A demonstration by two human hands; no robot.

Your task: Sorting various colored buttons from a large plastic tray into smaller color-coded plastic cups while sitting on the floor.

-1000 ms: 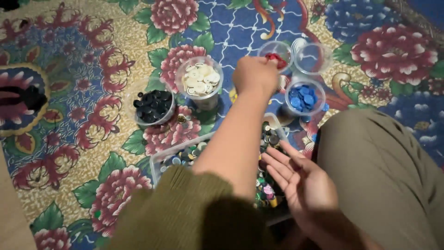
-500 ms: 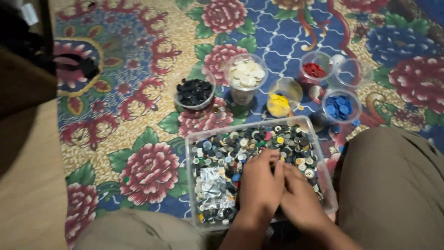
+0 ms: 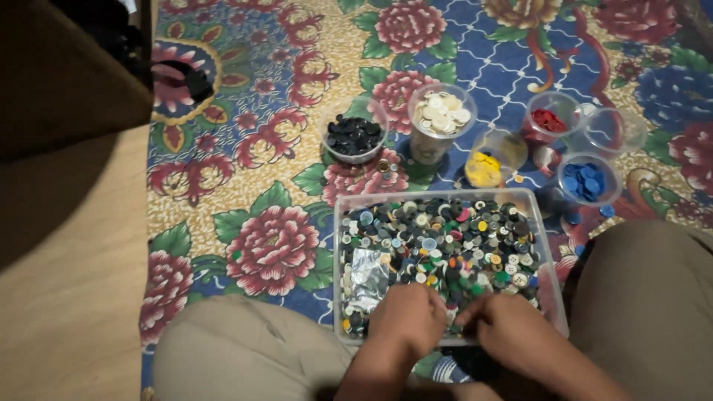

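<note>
1. I am sitting on the floor of what is looking like a home, my knees resting on a flowered carpet (image 3: 245, 156).
2. Bare wooden flooring (image 3: 67, 297) is showing beside it.
3. A clear tub of mixed buttons (image 3: 438, 245) and small cups of sorted buttons (image 3: 587, 182) are sitting on the carpet.

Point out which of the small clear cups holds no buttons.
The empty cup at the far right of the row, beside the red-button cup and above the blue-button cup; every other cup holds buttons.
</note>
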